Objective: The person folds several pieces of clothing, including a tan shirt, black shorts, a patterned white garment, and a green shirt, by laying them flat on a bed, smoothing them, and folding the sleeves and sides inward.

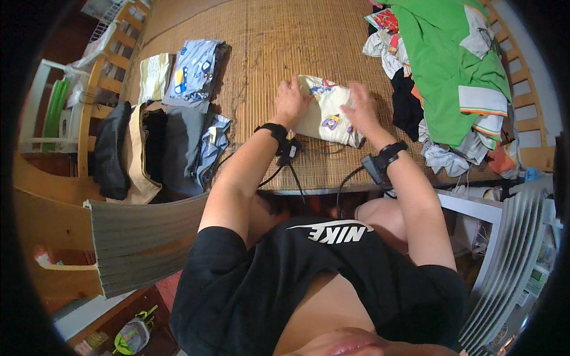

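Observation:
A cream folded garment with colourful cartoon prints lies on the woven mat in front of me. Along its left edge rests my left hand, fingers stretched forward and not wrapped round the cloth. My right hand is at the garment's right side, slightly blurred, with thumb and fingers apart over the fabric. Both wrists carry black straps with small devices and cables. The garment's underside is hidden.
Folded clothes stand at the left: a blue printed garment, a cream one, grey trousers and a dark piece. At the right, a loose heap includes a large green garment. Wooden rails edge the mat.

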`<state>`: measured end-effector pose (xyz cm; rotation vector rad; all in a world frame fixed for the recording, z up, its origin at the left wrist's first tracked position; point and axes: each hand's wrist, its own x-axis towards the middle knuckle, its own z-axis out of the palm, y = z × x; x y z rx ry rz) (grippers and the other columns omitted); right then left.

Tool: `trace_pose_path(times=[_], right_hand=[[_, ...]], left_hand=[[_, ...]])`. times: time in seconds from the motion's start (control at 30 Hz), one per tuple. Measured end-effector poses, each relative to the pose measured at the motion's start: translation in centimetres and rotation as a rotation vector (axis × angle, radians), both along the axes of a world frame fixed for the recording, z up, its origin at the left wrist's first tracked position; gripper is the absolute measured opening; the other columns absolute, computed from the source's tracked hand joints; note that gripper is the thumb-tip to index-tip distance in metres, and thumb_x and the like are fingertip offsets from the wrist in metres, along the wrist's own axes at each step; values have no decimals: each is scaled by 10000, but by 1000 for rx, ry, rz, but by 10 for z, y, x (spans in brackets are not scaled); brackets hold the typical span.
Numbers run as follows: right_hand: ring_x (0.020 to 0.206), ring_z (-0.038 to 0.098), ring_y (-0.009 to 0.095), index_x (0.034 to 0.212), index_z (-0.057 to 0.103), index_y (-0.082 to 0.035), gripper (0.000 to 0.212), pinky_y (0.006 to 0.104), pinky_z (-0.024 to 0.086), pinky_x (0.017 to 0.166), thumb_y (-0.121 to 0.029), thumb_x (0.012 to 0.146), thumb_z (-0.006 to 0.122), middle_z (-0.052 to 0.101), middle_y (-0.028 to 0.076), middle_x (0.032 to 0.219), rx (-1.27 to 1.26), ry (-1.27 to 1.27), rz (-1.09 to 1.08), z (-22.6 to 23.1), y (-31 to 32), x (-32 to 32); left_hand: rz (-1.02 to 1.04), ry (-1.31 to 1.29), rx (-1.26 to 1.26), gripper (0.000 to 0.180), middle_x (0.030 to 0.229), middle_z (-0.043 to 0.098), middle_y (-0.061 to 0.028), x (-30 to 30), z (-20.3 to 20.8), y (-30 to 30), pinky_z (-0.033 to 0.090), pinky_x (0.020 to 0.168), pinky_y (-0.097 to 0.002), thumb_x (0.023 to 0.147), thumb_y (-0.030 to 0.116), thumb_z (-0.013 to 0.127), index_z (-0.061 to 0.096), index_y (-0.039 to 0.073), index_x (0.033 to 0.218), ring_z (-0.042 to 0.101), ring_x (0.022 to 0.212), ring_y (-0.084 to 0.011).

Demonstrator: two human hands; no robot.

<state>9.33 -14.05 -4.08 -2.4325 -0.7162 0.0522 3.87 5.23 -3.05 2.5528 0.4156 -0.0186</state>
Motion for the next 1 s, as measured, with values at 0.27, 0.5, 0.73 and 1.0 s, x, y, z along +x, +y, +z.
trace_pose_path(times=[0.27,0.5,0.73,1.0], right_hand=[[1226,-97,277,1280,50,-71,867,580,18,909,-497,678,504,-49,88,1343,-674,281,251,17,-19,-20],[1225,-83,296,1287,-10,-144,861,604,65,892,-491,694,509,-97,74,1340,-656,239,400,34,14,-55],[1201,184,258,1223,249,-101,620,501,289,866,-189,691,554,189,103,1301,-622,-35,512,29,0,-52],[1128,315,315,1158,370,-63,508,352,346,877,-45,672,517,323,182,1221,-583,4,604,30,4,-41]], left_hand=[[-260,117,227,673,1338,85,-76,-38,-13,12,116,893,-598,756,527,364,155,149,1271,72,1230,-269],[-411,87,209,632,1342,45,-81,-53,-1,-24,94,899,-599,771,508,350,131,200,1278,47,1232,-277],[-85,138,213,622,1294,172,-154,-59,-7,-1,173,880,-575,733,422,471,244,106,1219,147,1203,-305],[295,210,-232,574,907,546,-172,-42,-17,5,463,677,-342,582,177,678,390,-66,1014,552,809,-278]])
